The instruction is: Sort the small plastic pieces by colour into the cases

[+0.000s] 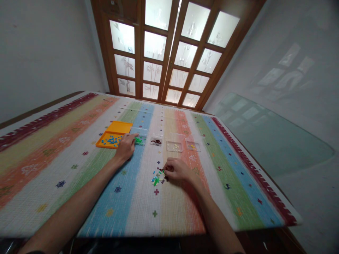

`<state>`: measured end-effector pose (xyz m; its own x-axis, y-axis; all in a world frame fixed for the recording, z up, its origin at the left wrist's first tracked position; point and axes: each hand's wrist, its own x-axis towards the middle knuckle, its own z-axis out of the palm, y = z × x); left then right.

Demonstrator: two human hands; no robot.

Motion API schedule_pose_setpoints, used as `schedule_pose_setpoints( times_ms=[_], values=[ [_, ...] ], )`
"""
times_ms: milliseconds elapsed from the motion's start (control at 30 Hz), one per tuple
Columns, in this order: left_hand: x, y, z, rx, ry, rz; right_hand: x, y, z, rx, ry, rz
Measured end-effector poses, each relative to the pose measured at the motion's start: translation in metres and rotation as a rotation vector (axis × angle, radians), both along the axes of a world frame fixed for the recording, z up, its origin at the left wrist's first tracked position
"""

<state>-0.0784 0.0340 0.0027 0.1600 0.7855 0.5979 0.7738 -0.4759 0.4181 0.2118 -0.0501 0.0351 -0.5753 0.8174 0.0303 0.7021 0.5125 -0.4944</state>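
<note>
Left hand (125, 147) and right hand (175, 169) bunched, holds unclear; four clear boxes (169, 149); one orange box (119, 126), right hand's ten o'clock, lengthwise nine-to-three.

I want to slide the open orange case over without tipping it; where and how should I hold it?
Probably by the near wall of the orange case, coming from the person's side: much of that straight edge is exposed, while the left hand hides its right end. Keep it level, since loose blue pieces lie inside and the lid lies open behind.
</note>
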Motion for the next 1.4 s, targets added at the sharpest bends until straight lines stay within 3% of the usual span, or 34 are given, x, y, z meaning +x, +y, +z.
schedule_pose_setpoints(
  times_ms=[133, 300, 500, 733, 1000, 1200, 1400],
  values=[
    [0.006, -0.014, 0.007, 0.064, 0.006, -0.165, 0.000, 0.000, 0.000, 0.021, -0.024, 0.004],
    [0.042, -0.047, 0.014, 0.027, 0.027, -0.457, 0.000, 0.001, -0.002, 0.028, -0.002, 0.014],
    [0.073, -0.073, 0.009, -0.034, 0.081, -0.658, 0.002, 0.005, -0.007, -0.049, 0.162, -0.077],
    [0.074, -0.076, 0.000, -0.054, 0.023, -0.662, 0.002, 0.008, -0.013, -0.131, 0.351, -0.104],
    [0.075, -0.078, 0.004, -0.064, -0.053, -0.648, -0.003, 0.008, -0.018, -0.169, 0.444, -0.165],
    [0.073, -0.076, 0.004, -0.106, -0.133, -0.579, -0.008, 0.008, -0.019, -0.287, 0.616, -0.210],
    [0.064, -0.063, 0.003, -0.030, -0.184, -0.505, -0.007, 0.008, -0.014, -0.259, 0.601, -0.190]
  ],
)
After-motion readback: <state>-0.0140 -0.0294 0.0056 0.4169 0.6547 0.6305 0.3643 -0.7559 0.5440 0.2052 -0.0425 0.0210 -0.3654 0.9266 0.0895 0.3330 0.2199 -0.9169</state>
